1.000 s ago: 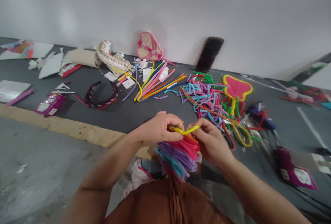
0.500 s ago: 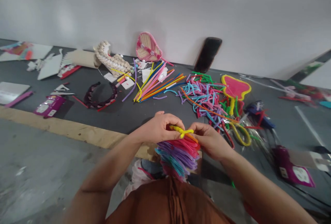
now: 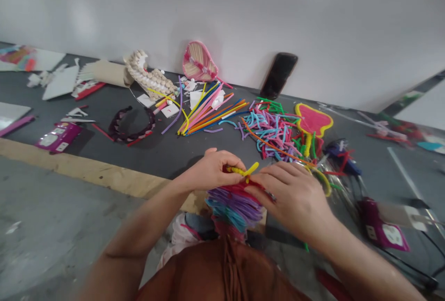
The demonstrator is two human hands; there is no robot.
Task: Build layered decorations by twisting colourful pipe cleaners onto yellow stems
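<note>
Close to my body is a fan-like piece of pipe cleaners (image 3: 236, 206) in red, purple and blue rows. A yellow pipe cleaner (image 3: 251, 169) runs along its top edge, its free end sticking up. My left hand (image 3: 215, 170) is closed, thumb and fingers pinching the twisted yellow strip at the left. My right hand (image 3: 295, 192) is closed at the right end of the piece, fingertips pressed together beside the yellow end. Its fingers cover what they pinch, though a bit of orange shows at the tips.
On the dark table, cut pipe cleaners (image 3: 271, 127) lie heaped beyond my right hand, beside a pink-and-yellow shape (image 3: 313, 119). Long pipe cleaners (image 3: 212, 111), a dark headband (image 3: 132, 127) and a purple packet (image 3: 59, 137) lie leftward. A phone (image 3: 279, 75) leans against the wall.
My right hand has turned over, its back now facing up, and covers the right end of the piece. The yellow end now points up and to the right.
</note>
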